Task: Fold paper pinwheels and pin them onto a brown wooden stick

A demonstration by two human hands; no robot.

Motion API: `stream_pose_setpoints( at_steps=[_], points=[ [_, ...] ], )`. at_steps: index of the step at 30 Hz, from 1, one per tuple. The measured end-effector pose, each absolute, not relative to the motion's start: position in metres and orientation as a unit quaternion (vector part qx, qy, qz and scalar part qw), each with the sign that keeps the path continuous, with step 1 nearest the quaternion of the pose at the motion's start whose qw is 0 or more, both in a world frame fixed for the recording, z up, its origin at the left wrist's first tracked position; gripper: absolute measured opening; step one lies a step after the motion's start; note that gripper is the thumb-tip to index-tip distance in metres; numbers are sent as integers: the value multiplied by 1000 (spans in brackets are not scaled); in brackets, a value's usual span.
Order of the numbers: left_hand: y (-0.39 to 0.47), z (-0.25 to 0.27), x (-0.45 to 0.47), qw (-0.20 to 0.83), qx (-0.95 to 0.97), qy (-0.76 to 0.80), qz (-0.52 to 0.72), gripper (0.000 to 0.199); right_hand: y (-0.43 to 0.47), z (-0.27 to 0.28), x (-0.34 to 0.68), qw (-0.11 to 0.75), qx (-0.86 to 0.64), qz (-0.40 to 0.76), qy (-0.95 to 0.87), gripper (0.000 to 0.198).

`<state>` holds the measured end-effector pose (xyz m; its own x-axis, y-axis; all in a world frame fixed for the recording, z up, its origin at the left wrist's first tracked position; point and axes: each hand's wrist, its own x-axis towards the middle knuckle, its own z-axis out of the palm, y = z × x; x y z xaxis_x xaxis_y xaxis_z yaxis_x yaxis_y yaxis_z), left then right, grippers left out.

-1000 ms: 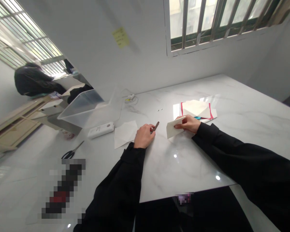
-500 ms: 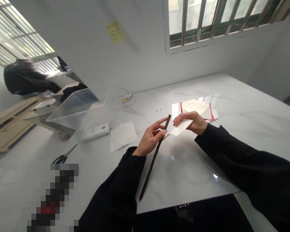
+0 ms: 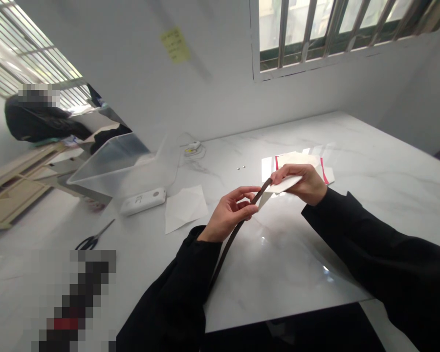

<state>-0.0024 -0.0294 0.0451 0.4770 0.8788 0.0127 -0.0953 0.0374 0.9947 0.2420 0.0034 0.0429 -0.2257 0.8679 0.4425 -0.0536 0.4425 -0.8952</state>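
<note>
Pinched between the fingers of my left hand (image 3: 230,213) is a long dark brown strip (image 3: 228,247), narrow and flat like a strap, which bends down toward my left sleeve. Its upper end meets the fingertips of my right hand (image 3: 305,182). My right hand is closed on a folded piece of white paper (image 3: 288,184), whose lower corner reaches my left fingertips. Whether the right fingers also grip the strip's end, I cannot tell. Behind my right hand lies a stack of cream paper with red edges (image 3: 297,158), partly covered by the hand.
A creased white sheet (image 3: 186,209) lies left of my hands, beside a white oblong device (image 3: 143,200). Farther left are scissors (image 3: 94,236) and a clear plastic bin (image 3: 113,168). Two tiny shiny pieces (image 3: 241,167) lie beyond my hands. A person (image 3: 40,117) sits at far left.
The strip's upper end has tilted right and now touches my right fingertips; the strip bows more. Both hands have shifted slightly right, and the paper has turned flatter.
</note>
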Motion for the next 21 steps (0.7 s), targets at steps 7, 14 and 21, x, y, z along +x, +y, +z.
stream_pose_setpoints(
  at_steps=[7, 14, 21],
  points=[
    [-30, 46, -6, 635, 582, 335, 382, 48, 1, 47, 241, 550, -303, 430, -649, 28],
    [-28, 43, -7, 631, 583, 334, 389, 47, -1, 45, 240, 540, -327, 450, -632, 28],
    [-27, 37, -6, 659, 553, 323, 395, 53, -1, 45, 235, 535, -331, 485, -607, 41]
  ],
)
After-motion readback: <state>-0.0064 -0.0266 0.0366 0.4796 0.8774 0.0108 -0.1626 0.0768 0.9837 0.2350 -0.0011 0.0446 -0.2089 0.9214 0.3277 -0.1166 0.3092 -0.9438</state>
